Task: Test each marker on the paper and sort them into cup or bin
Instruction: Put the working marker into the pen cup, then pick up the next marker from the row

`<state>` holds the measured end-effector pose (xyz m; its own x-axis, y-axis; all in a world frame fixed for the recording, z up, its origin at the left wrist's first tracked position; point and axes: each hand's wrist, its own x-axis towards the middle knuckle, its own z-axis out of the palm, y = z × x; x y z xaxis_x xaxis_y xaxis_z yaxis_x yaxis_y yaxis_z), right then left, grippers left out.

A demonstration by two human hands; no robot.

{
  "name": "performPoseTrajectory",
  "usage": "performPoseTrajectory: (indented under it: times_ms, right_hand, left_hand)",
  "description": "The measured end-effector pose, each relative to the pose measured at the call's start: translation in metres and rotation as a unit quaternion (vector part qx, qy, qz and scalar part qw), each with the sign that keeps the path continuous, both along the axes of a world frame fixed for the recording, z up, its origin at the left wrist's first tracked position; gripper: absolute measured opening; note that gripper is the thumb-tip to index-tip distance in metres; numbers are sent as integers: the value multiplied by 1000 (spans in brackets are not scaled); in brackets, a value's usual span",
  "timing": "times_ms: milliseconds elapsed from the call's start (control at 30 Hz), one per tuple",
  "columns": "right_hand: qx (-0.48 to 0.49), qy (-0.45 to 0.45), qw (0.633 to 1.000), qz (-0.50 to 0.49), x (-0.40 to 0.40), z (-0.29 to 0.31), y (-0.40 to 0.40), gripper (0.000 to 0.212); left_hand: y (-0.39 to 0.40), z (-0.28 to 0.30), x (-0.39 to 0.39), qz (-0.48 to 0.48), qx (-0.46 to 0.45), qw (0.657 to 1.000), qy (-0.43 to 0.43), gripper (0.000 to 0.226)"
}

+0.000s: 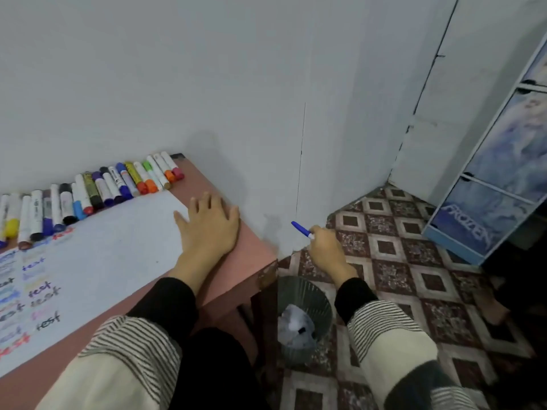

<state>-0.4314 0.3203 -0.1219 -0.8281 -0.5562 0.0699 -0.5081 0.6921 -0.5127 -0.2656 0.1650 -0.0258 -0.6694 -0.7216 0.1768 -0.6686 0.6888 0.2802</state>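
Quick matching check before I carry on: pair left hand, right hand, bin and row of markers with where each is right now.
Things:
1. left hand
2. right hand
3. bin
4. row of markers

Places or states:
A. on the floor beside the table, crumpled paper inside
B. lying along the wall at the table's far edge
C. flat on the paper's corner
D. gripping a blue marker out over the floor

Pairs: 1-C, 2-D, 3-A, 4-B

A pink table (236,255), white paper (118,241), blue marker (300,229) and brown diamond-patterned floor (414,261) are being shown.
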Motion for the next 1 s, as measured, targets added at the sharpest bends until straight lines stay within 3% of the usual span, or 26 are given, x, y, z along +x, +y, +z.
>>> performPoseTrajectory:
  times_ms: [133, 233, 367, 500, 700, 767, 867, 1000]
  right_hand:
    - [45, -108, 993, -7, 9, -72, 4, 21]
    - [74, -153, 985, -34, 18, -109, 11, 4]
    - [39, -194, 976, -91, 14, -140, 9, 15]
    - [-28, -238, 964, -117, 11, -151, 8, 6]
    - [-149, -221, 955, -126, 21, -87, 0, 24]
    - [-210, -199, 950, -119, 24, -54, -12, 22]
    - [-303, -162, 936, -73, 36, 13, -34, 16]
    - [-356, -104, 929, 17, 61, 97, -65, 13]
  left_hand:
    - [3, -2, -2, 3, -8, 1000, -2, 56]
    - [4, -2, -2, 8, -16, 1000, -5, 55]
    - [5, -2, -1, 7, -26, 1000, 1, 54]
    - [5, -2, -1, 7, -23, 1000, 2, 54]
    - [6, -1, 1, 6, -24, 999, 27, 49]
    - [7, 2, 3, -2, -6, 994, 105, 38]
    - [4, 13, 13, 10, 89, 960, 267, 27]
    - [-17, 32, 38, 31, 146, 933, 329, 26]
